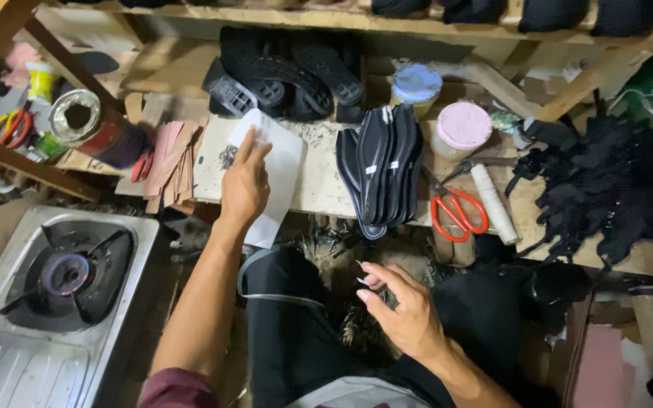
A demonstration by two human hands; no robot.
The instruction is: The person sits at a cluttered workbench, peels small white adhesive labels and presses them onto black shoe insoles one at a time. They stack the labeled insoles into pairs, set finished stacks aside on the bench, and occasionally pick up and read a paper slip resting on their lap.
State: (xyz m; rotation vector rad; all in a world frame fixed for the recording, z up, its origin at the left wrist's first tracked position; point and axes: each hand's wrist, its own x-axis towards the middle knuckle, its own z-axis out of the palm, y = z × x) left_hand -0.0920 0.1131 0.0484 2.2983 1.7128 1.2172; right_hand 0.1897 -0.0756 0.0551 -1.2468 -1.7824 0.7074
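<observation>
Head view: my workbench [326, 189] spreads across twelve o'clock, gas stove [62, 276] at eight. My left hand [243, 185] presses flat, fingers spread, on a white sheet [281, 170] at eleven; black insoles [379, 170] and red scissors [459, 215] lie right. My right hand [406, 306], half-curled, holds nothing I can make out.

White paper sheet [275, 170]; black insoles [381, 170], small white tags noted; red-handled scissors [459, 214]; pink-lidded tub [462, 127]; pale blue lid [417, 81], possibly dusted; silver stove [9, 363], black burner grate.
</observation>
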